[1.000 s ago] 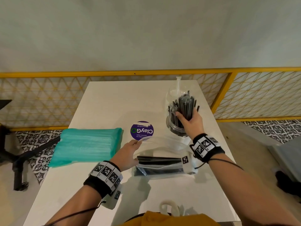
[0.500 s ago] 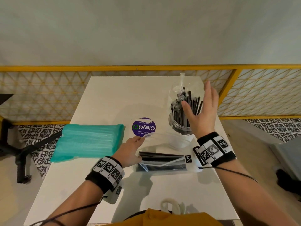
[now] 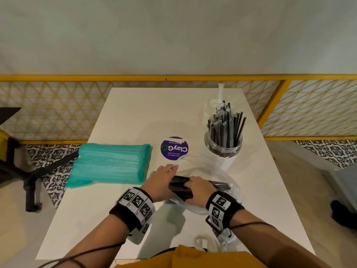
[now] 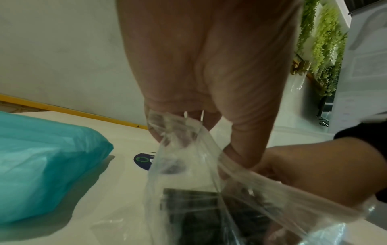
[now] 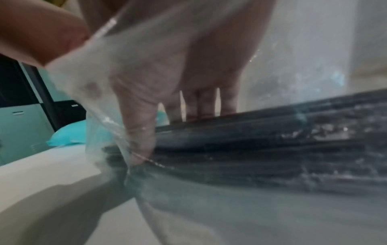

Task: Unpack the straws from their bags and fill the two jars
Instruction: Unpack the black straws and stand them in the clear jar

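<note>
The left hand [image 3: 161, 180] pinches the edge of the clear bag [image 4: 188, 165] and holds it open, likely so the other hand fits inside. The right hand [image 3: 200, 188] is inside, fingers curled around the black straws [image 5: 261, 145] lying on the table [image 3: 135, 117], ready to lift them to the jar [image 3: 223, 147], which is already part full.

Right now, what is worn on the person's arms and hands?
Both hands are bare. Each wrist carries a black band set with white square tags printed with black coded patterns, the right band likewise. A thin dark cable trails back along each forearm. No sleeves show.
</note>
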`<move>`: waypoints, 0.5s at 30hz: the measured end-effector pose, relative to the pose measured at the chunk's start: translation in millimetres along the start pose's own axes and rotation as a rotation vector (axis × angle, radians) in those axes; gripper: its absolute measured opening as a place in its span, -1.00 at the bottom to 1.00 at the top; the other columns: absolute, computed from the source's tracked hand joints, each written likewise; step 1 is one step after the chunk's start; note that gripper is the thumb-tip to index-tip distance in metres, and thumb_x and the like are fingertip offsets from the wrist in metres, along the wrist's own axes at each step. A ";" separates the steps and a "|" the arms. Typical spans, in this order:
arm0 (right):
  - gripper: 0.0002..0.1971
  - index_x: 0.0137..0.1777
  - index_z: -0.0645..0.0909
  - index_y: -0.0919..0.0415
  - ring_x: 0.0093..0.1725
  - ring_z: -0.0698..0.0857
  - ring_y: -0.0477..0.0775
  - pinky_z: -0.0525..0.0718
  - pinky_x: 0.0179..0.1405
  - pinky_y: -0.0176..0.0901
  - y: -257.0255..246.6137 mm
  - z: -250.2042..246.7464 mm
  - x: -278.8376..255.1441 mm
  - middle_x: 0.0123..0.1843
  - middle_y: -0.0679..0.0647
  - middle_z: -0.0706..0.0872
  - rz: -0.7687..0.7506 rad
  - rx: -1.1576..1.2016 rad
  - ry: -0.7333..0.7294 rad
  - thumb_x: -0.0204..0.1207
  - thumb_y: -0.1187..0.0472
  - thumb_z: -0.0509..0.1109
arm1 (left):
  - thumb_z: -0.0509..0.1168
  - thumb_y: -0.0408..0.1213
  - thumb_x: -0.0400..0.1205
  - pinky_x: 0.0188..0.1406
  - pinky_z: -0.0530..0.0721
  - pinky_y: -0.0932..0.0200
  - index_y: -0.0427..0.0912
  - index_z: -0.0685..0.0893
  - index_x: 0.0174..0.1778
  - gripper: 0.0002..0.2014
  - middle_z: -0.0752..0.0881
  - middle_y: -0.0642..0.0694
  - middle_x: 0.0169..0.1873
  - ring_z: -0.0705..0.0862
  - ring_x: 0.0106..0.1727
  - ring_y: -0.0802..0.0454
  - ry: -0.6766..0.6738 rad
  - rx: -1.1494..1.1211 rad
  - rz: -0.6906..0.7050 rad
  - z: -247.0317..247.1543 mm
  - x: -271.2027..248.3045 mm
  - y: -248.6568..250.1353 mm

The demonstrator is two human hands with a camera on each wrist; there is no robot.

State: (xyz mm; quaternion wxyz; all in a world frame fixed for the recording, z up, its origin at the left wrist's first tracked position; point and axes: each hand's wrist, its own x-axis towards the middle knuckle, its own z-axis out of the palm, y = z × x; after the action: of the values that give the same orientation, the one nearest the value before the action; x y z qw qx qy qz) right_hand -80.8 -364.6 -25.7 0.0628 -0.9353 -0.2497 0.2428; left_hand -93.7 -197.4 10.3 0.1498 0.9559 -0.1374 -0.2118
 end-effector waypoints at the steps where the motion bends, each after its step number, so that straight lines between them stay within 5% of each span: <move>1: -0.59 0.22 0.60 0.20 0.14 0.60 0.27 0.58 0.07 0.03 0.4 4.0 1.4 0.16 0.21 0.60 -0.016 -0.050 0.012 0.42 0.00 0.36 | 0.35 -0.14 0.51 0.50 0.32 -0.14 -0.14 0.02 0.62 -0.16 0.18 -0.12 0.59 0.26 0.50 -0.14 -0.004 0.005 -0.001 1.9 -1.0 0.7; 7: -0.56 0.27 0.47 0.24 0.21 0.56 0.26 0.52 0.16 0.08 2.6 18.5 10.2 0.25 0.23 0.57 -0.053 -0.187 0.048 0.43 0.11 0.39 | 0.37 -0.17 0.50 0.49 0.34 -0.12 -0.14 0.01 0.62 -0.15 0.19 -0.13 0.59 0.27 0.50 -0.14 -0.014 0.027 -0.009 8.8 -3.3 1.0; 15: -0.63 0.20 0.50 0.18 0.10 0.66 0.24 0.60 0.08 0.03 8.8 16.2 9.1 0.14 0.17 0.70 0.015 -0.012 0.153 0.44 0.06 0.39 | 0.37 -0.23 0.49 0.50 0.35 -0.09 -0.13 0.01 0.62 -0.15 0.18 -0.13 0.59 0.26 0.51 -0.12 -0.006 0.005 -0.012 8.2 -4.1 -4.2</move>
State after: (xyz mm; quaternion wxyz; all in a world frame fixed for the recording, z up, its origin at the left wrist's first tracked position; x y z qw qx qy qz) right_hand -78.0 -367.8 -45.8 0.0742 -0.9532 -0.2388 0.1698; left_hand -100.1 -194.1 3.3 0.1456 0.9566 -0.1324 -0.2151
